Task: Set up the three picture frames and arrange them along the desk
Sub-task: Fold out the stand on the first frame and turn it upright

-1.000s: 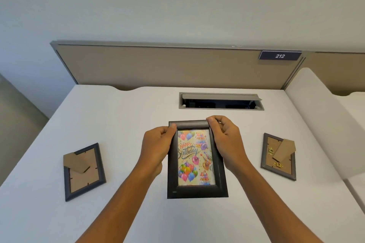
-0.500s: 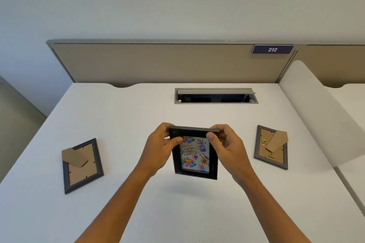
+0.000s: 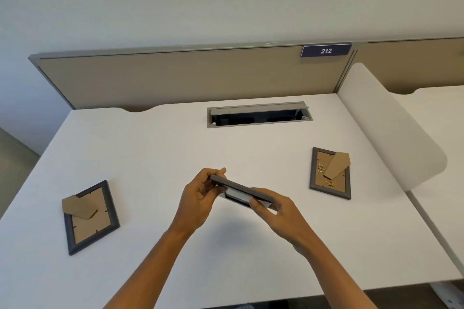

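Note:
Both hands hold a dark picture frame (image 3: 242, 191) above the middle of the white desk (image 3: 155, 148). It is tipped nearly edge-on toward me, so its picture is hidden. My left hand (image 3: 199, 197) grips its left end and my right hand (image 3: 273, 211) grips its right end. A second dark frame (image 3: 89, 216) lies face down at the left, its cardboard stand flap showing. A third frame (image 3: 330, 173) lies face down at the right, with its stand flap and brass clips visible.
An open cable tray (image 3: 258, 114) is sunk into the desk behind the held frame. A tan partition (image 3: 188, 75) with a "212" label (image 3: 326, 50) runs along the back. A white side divider (image 3: 391, 133) borders the desk's right edge.
The middle frame was lifted from lying flat on the desk, then tilted until its picture face turned away from view. The view shifted as my head moved.

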`<act>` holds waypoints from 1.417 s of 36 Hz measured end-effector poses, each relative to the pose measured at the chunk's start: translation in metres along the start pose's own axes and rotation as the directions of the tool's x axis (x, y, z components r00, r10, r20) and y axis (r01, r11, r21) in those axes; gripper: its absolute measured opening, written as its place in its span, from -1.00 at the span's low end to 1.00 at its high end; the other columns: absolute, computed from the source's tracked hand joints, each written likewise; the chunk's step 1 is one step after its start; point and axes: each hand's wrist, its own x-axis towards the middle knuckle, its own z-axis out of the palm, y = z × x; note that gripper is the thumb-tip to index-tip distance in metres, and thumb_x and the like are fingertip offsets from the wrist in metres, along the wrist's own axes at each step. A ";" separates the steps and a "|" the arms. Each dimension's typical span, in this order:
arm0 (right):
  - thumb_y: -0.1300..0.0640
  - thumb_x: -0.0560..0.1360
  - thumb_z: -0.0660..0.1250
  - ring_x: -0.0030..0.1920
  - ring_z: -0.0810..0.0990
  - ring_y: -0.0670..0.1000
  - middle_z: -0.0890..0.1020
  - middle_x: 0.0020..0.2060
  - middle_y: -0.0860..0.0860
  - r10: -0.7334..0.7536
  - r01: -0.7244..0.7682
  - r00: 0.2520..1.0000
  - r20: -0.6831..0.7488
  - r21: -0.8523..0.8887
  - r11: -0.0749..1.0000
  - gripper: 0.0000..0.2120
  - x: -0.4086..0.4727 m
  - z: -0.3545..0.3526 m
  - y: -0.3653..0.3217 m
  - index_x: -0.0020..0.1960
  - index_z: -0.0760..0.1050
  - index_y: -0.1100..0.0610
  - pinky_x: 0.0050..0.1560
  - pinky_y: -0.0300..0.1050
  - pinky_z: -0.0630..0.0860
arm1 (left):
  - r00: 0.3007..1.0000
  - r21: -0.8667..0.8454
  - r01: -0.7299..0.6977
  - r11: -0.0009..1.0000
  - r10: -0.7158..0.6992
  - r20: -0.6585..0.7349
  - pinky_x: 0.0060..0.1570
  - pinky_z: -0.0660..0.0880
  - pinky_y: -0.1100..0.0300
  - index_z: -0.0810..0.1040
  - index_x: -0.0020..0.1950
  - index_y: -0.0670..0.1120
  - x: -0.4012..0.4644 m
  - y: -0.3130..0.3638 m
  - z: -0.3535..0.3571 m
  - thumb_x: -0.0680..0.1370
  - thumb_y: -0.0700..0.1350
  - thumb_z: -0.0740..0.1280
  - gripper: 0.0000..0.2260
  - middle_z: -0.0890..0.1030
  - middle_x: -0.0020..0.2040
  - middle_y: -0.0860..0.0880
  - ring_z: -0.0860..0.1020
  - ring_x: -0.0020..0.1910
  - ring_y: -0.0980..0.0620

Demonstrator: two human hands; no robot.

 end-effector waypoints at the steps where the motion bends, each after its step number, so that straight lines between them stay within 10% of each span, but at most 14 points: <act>1: -0.29 0.59 0.41 0.29 0.60 -0.32 0.71 0.24 -0.37 0.024 -0.024 1.000 0.003 0.013 1.000 -0.73 -0.001 0.001 0.001 0.28 0.64 -0.41 0.33 -0.20 0.43 | 1.000 -0.001 0.001 1.000 -0.001 0.002 0.37 0.55 -0.05 0.58 0.19 -0.12 0.000 -0.001 0.001 0.65 -0.38 0.31 -0.79 0.71 0.19 -0.08 0.57 0.42 0.01; 16: -0.17 0.35 0.68 0.44 0.60 0.06 0.76 0.29 -0.02 0.172 -0.177 0.983 0.057 0.492 0.852 -0.43 0.002 -0.007 0.026 0.32 0.73 -0.05 0.64 0.21 0.28 | 0.999 -0.050 0.041 0.998 -0.039 0.025 0.28 0.60 0.11 0.59 0.19 -0.04 0.015 -0.023 0.020 0.63 -0.38 0.34 -0.73 0.72 0.22 -0.05 0.65 0.31 -0.06; 23: -0.41 0.15 0.71 0.36 0.65 0.05 0.80 0.21 0.00 0.254 -0.240 0.966 0.054 0.563 0.791 -0.25 0.014 -0.005 0.037 0.23 0.78 -0.04 0.50 0.14 0.33 | 0.998 0.018 0.055 0.998 -0.056 0.038 0.16 0.61 0.24 0.61 0.23 -0.01 0.035 -0.034 0.028 0.63 -0.37 0.34 -0.69 0.71 0.18 -0.04 0.65 0.25 -0.10; 31: -0.46 0.26 0.59 0.43 0.58 0.15 0.77 0.26 0.00 0.358 -0.289 0.933 0.030 0.654 0.699 -0.24 0.034 -0.007 0.041 0.30 0.73 -0.02 0.58 0.29 0.39 | 0.988 0.115 0.133 0.984 -0.142 0.069 0.11 0.67 0.16 0.61 0.32 -0.03 0.063 -0.048 0.038 0.65 -0.31 0.34 -0.70 0.70 0.15 0.16 0.63 0.22 0.15; 36: -0.37 0.49 0.48 0.41 0.61 0.17 0.77 0.26 0.03 0.429 -0.342 0.903 0.032 0.658 0.671 -0.51 0.049 -0.008 0.048 0.28 0.74 -0.10 0.59 0.34 0.37 | 0.978 0.133 0.186 0.973 -0.197 0.074 0.15 0.68 0.02 0.57 0.39 -0.06 0.079 -0.051 0.043 0.66 -0.27 0.35 -0.69 0.67 0.24 -0.03 0.62 0.24 0.04; 51: -0.39 0.50 0.39 0.35 0.66 0.16 0.74 0.29 0.06 0.527 -0.376 0.850 -0.015 0.685 0.624 -0.42 0.075 -0.014 0.052 0.36 0.64 -0.04 0.43 0.24 0.52 | 0.967 0.179 0.229 0.957 -0.245 0.073 0.30 0.60 0.09 0.53 0.45 -0.12 0.109 -0.061 0.052 0.66 -0.25 0.35 -0.66 0.64 0.33 -0.05 0.59 0.31 0.00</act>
